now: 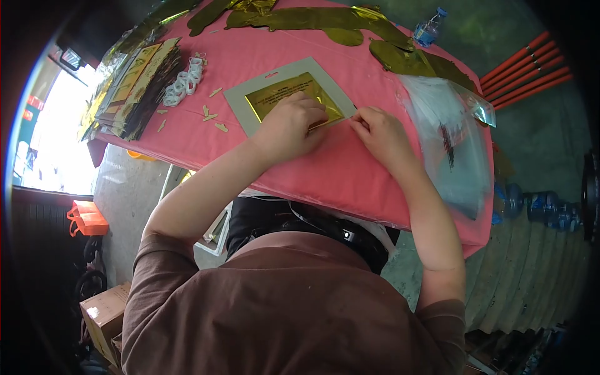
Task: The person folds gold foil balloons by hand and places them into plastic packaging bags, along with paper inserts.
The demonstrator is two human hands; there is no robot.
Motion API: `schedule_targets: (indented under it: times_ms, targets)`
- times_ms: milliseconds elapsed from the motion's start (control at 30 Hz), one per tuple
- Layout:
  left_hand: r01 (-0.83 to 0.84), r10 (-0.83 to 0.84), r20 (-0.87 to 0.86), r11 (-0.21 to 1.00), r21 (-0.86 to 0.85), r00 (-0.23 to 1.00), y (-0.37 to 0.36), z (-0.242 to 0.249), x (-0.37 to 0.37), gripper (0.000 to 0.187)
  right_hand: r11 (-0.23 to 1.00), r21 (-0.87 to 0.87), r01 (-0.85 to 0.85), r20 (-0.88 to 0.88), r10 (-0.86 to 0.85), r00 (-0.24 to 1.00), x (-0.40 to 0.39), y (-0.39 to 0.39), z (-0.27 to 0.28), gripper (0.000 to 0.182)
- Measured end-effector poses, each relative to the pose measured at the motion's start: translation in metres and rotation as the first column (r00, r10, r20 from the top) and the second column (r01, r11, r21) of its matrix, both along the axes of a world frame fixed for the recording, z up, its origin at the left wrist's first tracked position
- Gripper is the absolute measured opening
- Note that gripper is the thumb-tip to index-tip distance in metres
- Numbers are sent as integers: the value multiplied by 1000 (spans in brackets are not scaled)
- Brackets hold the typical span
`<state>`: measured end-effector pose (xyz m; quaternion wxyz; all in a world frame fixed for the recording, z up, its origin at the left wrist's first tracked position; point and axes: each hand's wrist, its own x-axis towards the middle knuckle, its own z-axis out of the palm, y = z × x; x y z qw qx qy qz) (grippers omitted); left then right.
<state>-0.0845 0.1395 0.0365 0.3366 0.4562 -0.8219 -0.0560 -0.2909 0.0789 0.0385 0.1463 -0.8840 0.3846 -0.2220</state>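
A grey backing card (239,100) with a hang slot lies tilted on the pink tablecloth. On it is a folded gold foil sheet (270,99) with small dark print. My left hand (292,125) rests over the foil's lower part, its fingers curled in near the card's front edge; what they pinch is hidden. Beside the card's right corner, my right hand (378,130) is closed, thumb and forefinger together in a pinch. Whatever is between those fingertips is too small to make out.
Left stand a stack of printed cards (134,87), a bundle of white cord (185,82) and several small pale pieces (208,114). Gold foil balloons (300,19) line the far edge. Clear plastic bags (453,150) lie right, a water bottle (430,28) behind them.
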Motion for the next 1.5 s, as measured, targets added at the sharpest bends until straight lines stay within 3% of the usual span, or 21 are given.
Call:
schedule_targets:
  times_ms: [67,233,300,333,400,433,533,600,667,700,800,967,1167,1300,1367,1500]
  targets:
    - [3,-3,2,1000,7,1000,0,0,0,19,989,-148,-14,-18,12,1000,6,-3,-4,10]
    - [14,-14,1,999,-49,1000,2,1,0,21,970,-243,-28,-19,24,1000,11,-4,-9,9]
    - [-39,41,-16,993,110,999,6,7,0,23,966,-259,-25,-15,22,1000,9,-5,-6,8]
    - [-43,45,-14,993,105,999,8,10,2,23,967,-255,-24,8,27,1000,6,-3,-5,8]
    - [-3,139,-321,921,390,937,12,15,7,24,967,-252,-25,33,35,999,1,2,1,8]
    - [-7,142,-319,920,391,937,14,17,14,24,973,-229,-19,60,33,998,-2,5,5,8]
    - [-76,154,-193,929,361,969,16,16,35,23,987,-152,-53,104,70,992,-2,20,12,8]
    - [-38,37,37,999,7,999,18,3,42,27,990,-98,-103,124,115,986,4,30,14,8]
    - [-75,71,100,997,30,992,23,-7,39,29,952,-131,-277,125,293,948,18,41,13,12]
    - [-102,93,160,994,44,983,24,-9,37,31,951,-126,-282,127,298,946,25,47,11,12]
    - [-107,93,167,991,76,981,23,-11,38,34,949,-193,-251,133,279,951,36,57,8,15]
    - [-112,101,165,992,61,981,23,-10,37,33,955,65,-288,-67,293,954,38,55,20,16]
    - [-105,96,137,992,64,986,22,-12,38,32,904,-117,-412,16,416,909,48,54,15,17]
    - [-102,93,129,993,67,987,22,-11,38,31,915,-65,-399,-8,399,917,51,57,19,16]
    - [-98,90,126,993,60,988,22,-12,39,31,915,20,-403,-108,403,909,53,54,20,14]
    - [-101,94,125,993,55,988,22,-15,40,32,885,-21,-465,-63,463,884,56,52,23,12]
